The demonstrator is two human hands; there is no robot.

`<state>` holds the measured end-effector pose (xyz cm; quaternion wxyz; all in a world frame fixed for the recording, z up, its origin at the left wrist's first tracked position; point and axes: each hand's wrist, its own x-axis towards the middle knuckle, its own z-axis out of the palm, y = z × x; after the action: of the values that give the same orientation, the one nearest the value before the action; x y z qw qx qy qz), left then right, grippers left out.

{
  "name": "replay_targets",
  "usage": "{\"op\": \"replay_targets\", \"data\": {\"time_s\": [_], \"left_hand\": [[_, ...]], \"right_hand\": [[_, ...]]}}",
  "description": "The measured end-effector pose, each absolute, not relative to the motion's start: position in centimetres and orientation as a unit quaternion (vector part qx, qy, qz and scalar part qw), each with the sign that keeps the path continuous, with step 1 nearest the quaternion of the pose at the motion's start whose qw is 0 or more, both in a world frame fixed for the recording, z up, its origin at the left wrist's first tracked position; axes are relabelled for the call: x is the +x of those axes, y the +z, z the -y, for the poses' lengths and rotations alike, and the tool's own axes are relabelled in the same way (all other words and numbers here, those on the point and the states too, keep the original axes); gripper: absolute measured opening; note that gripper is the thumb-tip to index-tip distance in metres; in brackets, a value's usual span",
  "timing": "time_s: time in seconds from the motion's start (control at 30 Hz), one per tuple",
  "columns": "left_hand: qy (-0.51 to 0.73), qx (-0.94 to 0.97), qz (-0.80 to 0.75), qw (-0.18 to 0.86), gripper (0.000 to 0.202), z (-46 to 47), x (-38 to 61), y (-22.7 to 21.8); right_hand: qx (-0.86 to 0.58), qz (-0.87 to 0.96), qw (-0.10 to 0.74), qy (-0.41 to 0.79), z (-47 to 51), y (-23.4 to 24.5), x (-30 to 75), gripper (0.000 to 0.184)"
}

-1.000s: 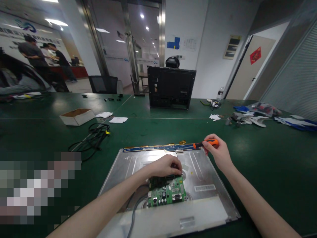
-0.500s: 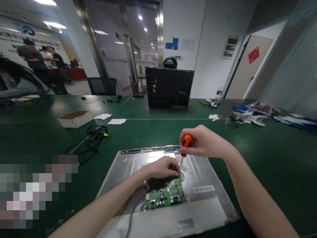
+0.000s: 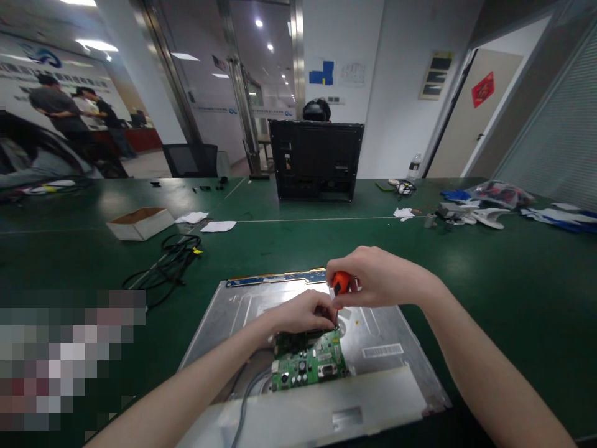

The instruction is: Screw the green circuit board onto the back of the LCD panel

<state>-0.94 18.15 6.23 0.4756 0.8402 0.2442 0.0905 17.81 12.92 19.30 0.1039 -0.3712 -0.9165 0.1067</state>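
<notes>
My right hand grips the orange and black handle of a screwdriver, its shaft pointing down toward the top right corner of a green circuit board. At that same corner, my left hand has its fingers pinched together; what lies between them is hidden. The board rests on a silver metal panel, which looks like the back of a display. Along the panel's far edge runs a narrow blue circuit strip. A grey cable comes off the board's left side.
Beyond the panel stands a black display housing with a person behind it. Black cables and an open cardboard box lie on the left of the green table. Plastic bags and scraps are at right. Other people stand far left.
My right hand has moved left and down with the screwdriver, bringing its handle nearer to my left fingers. The left hand stays at the board's corner. The view has shifted slightly.
</notes>
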Motion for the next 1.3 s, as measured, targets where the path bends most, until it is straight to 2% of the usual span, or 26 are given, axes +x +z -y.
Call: {"op": "replay_targets", "data": {"time_s": [0.83,1.03,1.2,1.3], "left_hand": [[0.094,0.840,-0.241,0.476,0.009,-18.2,-0.9,5.8],[0.098,0.835,-0.229,0.491,0.010,-18.2,-0.9,5.9],[0.097,0.836,-0.236,0.486,0.010,-18.2,-0.8,6.0],[0.102,0.838,-0.240,0.479,0.008,-18.2,-0.8,6.0]], "right_hand": [[-0.377,0.915,0.091,0.116,-13.1,18.9,17.8,0.018],[-0.401,0.908,0.095,0.069,-12.9,18.8,17.6,0.024],[-0.424,0.903,0.070,0.020,-12.3,18.9,17.2,0.018],[-0.422,0.904,0.063,0.035,-12.0,19.1,17.3,0.019]]}}
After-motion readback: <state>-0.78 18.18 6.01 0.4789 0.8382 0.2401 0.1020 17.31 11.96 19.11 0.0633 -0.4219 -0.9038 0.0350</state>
